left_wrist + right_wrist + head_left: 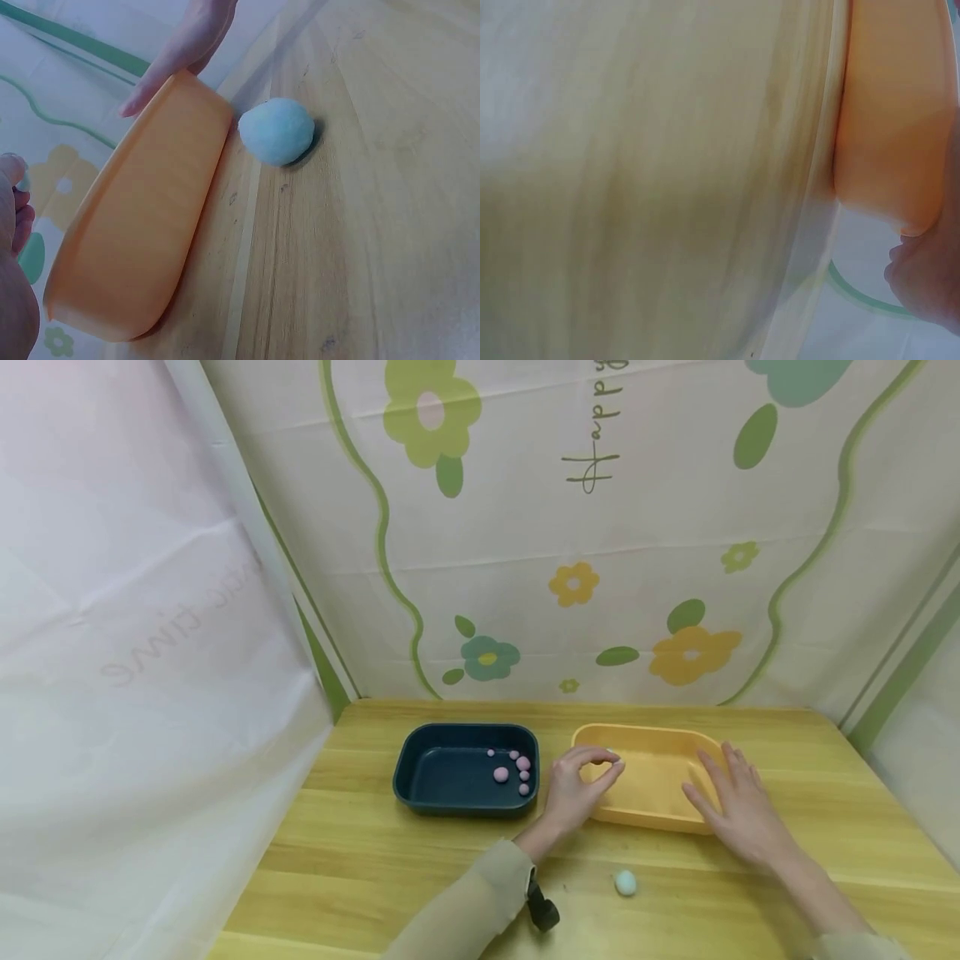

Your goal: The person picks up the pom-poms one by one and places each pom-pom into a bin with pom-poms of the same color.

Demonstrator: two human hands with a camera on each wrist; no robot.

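Observation:
In the head view my left hand (pixel 572 789) is over the left end of a yellow tray (pixel 656 821), thumb and forefinger pinching a small pale ball, mostly hidden by the fingertips. The left wrist view shows a bit of this light blue ball (pixel 25 182) at the fingers. My right hand (pixel 746 814) lies over the tray's right end with fingers spread and fairly straight; whether it touches the rim is unclear. A larger light blue ball (pixel 626 882), soft-looking and slightly uneven, sits on the table in front of the tray.
Left of the yellow tray stands a dark blue tray (pixel 465 811) with several pink balls (pixel 501 774), mostly along its right side. Both trays rest on a wooden table (pixel 337 860). A flower-printed white curtain (pixel 525 543) rises behind the table's back edge.

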